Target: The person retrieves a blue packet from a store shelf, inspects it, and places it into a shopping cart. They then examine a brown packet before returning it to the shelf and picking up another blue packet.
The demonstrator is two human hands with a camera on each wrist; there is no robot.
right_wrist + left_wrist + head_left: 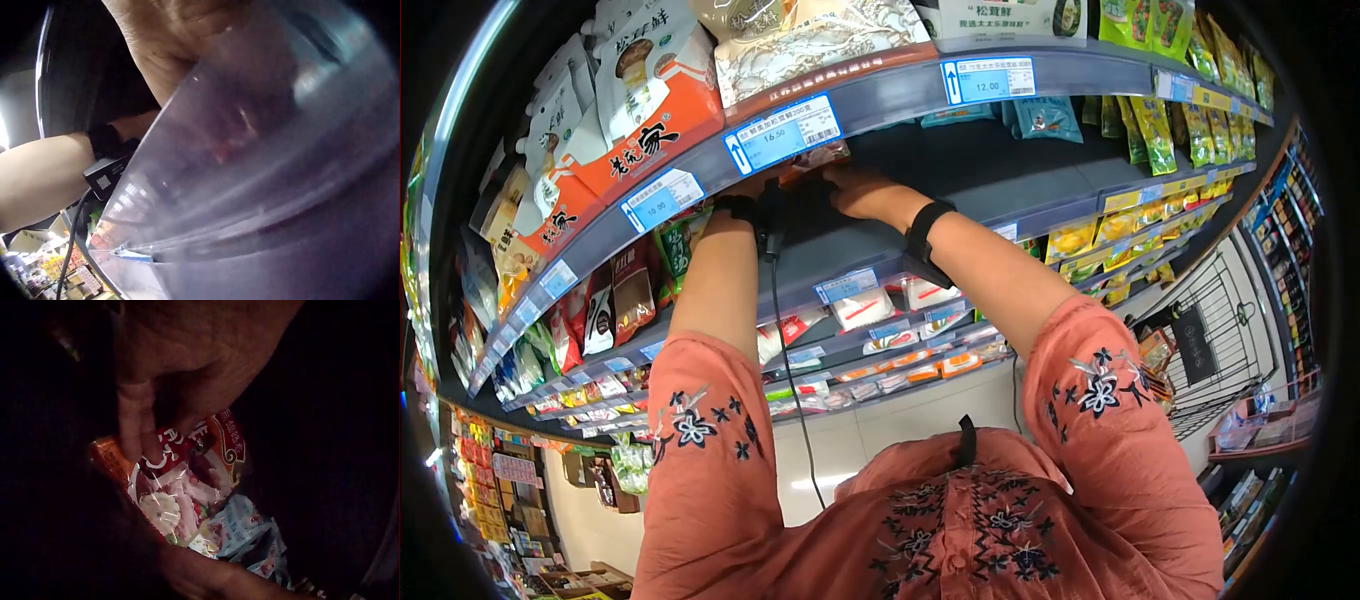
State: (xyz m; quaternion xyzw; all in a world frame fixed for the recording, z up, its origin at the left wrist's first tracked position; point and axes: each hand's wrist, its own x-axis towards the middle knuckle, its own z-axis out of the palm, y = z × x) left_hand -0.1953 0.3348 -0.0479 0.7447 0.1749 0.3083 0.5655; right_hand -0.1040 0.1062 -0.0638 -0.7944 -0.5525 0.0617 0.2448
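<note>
Under the upper shelf, a red and orange food packet (181, 494) with pictures of food on its front lies between both hands. My left hand (200, 356) reaches down from above and grips its upper part with bent fingers. In the left wrist view, my right hand (219, 575) lies right at the packet's lower edge, its fingertips hidden. Light blue packets (244, 522) sit beside it. The head view shows the right hand (865, 192) inside the shelf opening near the packet (820, 158), with the left hand mostly hidden below a price label.
Large seasoning bags (650, 90) stand on the upper shelf (880, 90). A clear plastic strip (250, 206) fills much of the right wrist view, in front of the right hand. A black cable (785, 370) hangs from the left wrist. A shopping cart (1220, 340) stands at the right.
</note>
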